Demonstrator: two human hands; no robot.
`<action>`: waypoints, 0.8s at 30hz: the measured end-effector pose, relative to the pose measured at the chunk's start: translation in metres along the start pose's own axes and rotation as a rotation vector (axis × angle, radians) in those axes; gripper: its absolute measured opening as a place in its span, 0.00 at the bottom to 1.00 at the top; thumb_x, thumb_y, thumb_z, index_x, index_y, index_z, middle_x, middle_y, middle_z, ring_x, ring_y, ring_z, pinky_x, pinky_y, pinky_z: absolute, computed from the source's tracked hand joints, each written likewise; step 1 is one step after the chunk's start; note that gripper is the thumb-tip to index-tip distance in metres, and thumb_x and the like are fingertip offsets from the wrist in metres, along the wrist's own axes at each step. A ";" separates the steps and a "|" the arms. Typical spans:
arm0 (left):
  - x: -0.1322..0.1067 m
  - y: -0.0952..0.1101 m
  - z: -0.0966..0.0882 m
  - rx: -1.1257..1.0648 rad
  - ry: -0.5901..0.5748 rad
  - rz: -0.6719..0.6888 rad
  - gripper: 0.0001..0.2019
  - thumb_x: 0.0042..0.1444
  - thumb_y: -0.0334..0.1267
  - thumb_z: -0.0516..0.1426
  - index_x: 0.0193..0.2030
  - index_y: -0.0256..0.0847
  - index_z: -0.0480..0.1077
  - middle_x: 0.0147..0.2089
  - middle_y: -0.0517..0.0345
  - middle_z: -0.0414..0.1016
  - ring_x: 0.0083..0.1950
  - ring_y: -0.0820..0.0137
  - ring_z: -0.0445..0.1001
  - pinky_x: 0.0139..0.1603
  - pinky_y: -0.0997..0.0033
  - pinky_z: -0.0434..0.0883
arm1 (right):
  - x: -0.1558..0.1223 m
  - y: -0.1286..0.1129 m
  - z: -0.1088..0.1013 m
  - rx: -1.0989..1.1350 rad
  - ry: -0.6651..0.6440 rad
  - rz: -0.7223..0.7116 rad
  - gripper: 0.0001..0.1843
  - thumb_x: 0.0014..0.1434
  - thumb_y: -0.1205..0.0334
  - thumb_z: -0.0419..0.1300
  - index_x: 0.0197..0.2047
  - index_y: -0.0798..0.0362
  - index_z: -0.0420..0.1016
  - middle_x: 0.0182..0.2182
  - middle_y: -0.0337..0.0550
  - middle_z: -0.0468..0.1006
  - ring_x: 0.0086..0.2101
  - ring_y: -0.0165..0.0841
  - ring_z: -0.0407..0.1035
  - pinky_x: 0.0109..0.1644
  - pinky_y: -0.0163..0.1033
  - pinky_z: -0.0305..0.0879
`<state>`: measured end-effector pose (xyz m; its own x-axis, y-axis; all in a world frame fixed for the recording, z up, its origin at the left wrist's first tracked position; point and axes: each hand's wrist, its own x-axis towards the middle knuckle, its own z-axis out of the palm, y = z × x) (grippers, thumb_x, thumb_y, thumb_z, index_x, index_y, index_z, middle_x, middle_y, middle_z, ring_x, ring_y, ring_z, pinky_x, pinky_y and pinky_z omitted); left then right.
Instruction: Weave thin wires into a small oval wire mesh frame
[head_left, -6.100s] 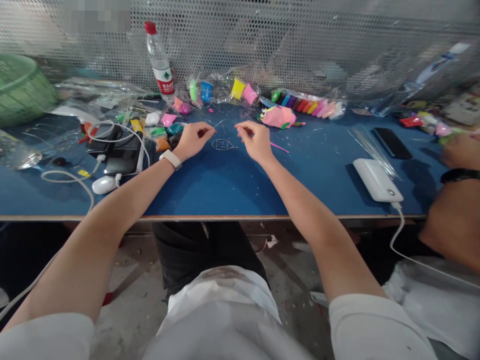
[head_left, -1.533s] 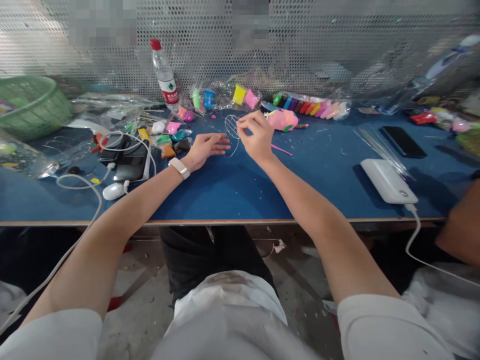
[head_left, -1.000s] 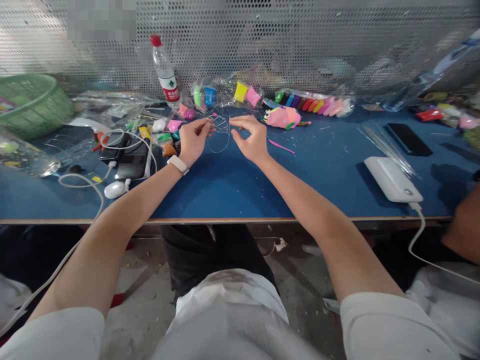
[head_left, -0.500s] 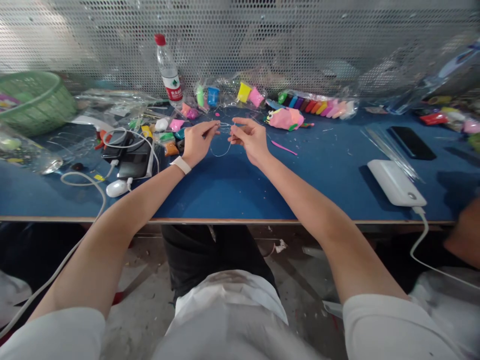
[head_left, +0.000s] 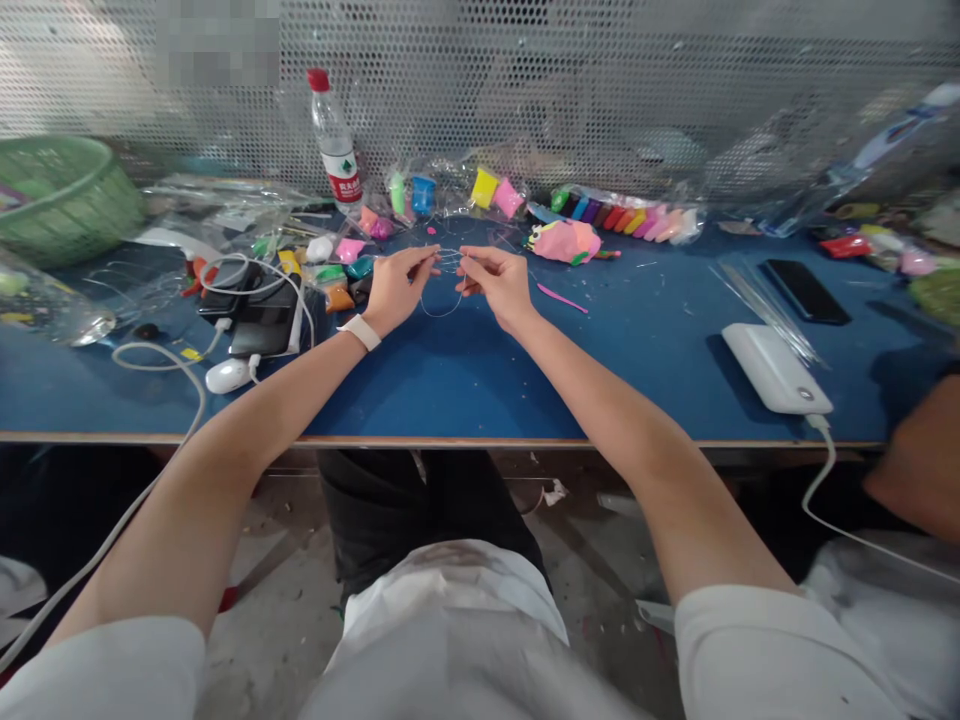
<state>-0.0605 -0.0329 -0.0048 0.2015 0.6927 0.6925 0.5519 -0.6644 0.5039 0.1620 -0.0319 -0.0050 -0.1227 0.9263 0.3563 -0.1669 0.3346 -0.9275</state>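
Note:
Between my hands stretches a thin, clear strand (head_left: pixel 442 315), like fine thread or wire, with a loop hanging below it. My left hand (head_left: pixel 397 285) pinches one side of it between thumb and forefinger. Opposite, my right hand (head_left: pixel 501 284) pinches the other side, its fingertips a short gap from the left ones. Both hands hover over the blue table (head_left: pixel 450 390). A pink modelled clay figure (head_left: pixel 564 242) lies beyond my right hand, and a thin pink clay tool (head_left: pixel 562 298) rests beside that wrist. Coloured clay packets (head_left: pixel 339 297) lie left of my left hand.
A red-capped water bottle (head_left: pixel 335 145) stands at the back near a perforated metal panel (head_left: pixel 570 80). At left are a green basket (head_left: pixel 71 205), a cabled black device (head_left: pixel 262 325); at right, a white power bank (head_left: pixel 776 370), a black phone (head_left: pixel 806 291) and another person's arm (head_left: pixel 919 465).
My right fingers have shifted slightly and bent closer about the strand. Both hands keep their pinch. The whole view has slid a little to the left.

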 end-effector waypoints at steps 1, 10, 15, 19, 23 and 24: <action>0.000 0.000 0.000 0.000 -0.006 0.003 0.16 0.81 0.39 0.58 0.63 0.40 0.86 0.57 0.46 0.92 0.49 0.63 0.93 0.52 0.66 0.88 | 0.000 -0.001 0.000 -0.020 0.001 -0.011 0.42 0.46 0.21 0.81 0.49 0.47 0.89 0.35 0.40 0.89 0.30 0.34 0.84 0.36 0.40 0.86; -0.001 -0.011 0.007 -0.111 -0.041 -0.109 0.17 0.83 0.40 0.54 0.65 0.39 0.83 0.58 0.44 0.90 0.49 0.62 0.93 0.49 0.66 0.89 | 0.002 0.003 -0.005 -0.104 0.024 -0.068 0.41 0.47 0.18 0.79 0.44 0.47 0.86 0.31 0.38 0.86 0.27 0.35 0.84 0.30 0.39 0.83; 0.001 -0.030 0.014 -0.182 -0.084 -0.236 0.18 0.85 0.42 0.51 0.66 0.43 0.80 0.59 0.44 0.89 0.47 0.64 0.93 0.45 0.67 0.89 | 0.008 0.010 -0.015 -0.083 0.095 0.015 0.37 0.51 0.24 0.81 0.44 0.47 0.82 0.33 0.36 0.85 0.28 0.33 0.85 0.31 0.37 0.83; 0.003 -0.038 0.015 -0.220 -0.063 -0.354 0.19 0.81 0.32 0.49 0.63 0.43 0.80 0.55 0.45 0.90 0.44 0.65 0.92 0.46 0.65 0.89 | 0.013 0.008 -0.018 -0.040 0.184 0.107 0.28 0.63 0.33 0.80 0.44 0.46 0.78 0.34 0.35 0.85 0.33 0.32 0.87 0.35 0.34 0.84; 0.004 -0.034 0.009 -0.092 -0.056 -0.310 0.16 0.74 0.27 0.54 0.57 0.44 0.82 0.51 0.47 0.90 0.50 0.63 0.90 0.58 0.58 0.87 | 0.018 0.002 -0.020 0.017 0.285 0.155 0.25 0.66 0.38 0.80 0.46 0.46 0.75 0.36 0.33 0.84 0.37 0.30 0.87 0.36 0.30 0.84; 0.004 -0.031 0.007 -0.047 -0.046 -0.277 0.16 0.73 0.27 0.55 0.56 0.44 0.82 0.50 0.48 0.91 0.52 0.62 0.90 0.61 0.56 0.86 | 0.020 0.000 -0.021 0.030 0.307 0.154 0.25 0.66 0.38 0.80 0.45 0.46 0.75 0.36 0.33 0.83 0.37 0.30 0.87 0.37 0.30 0.83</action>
<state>-0.0715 -0.0079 -0.0215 0.0852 0.8611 0.5013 0.5529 -0.4594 0.6952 0.1801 -0.0100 -0.0007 0.1505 0.9761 0.1569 -0.1983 0.1853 -0.9625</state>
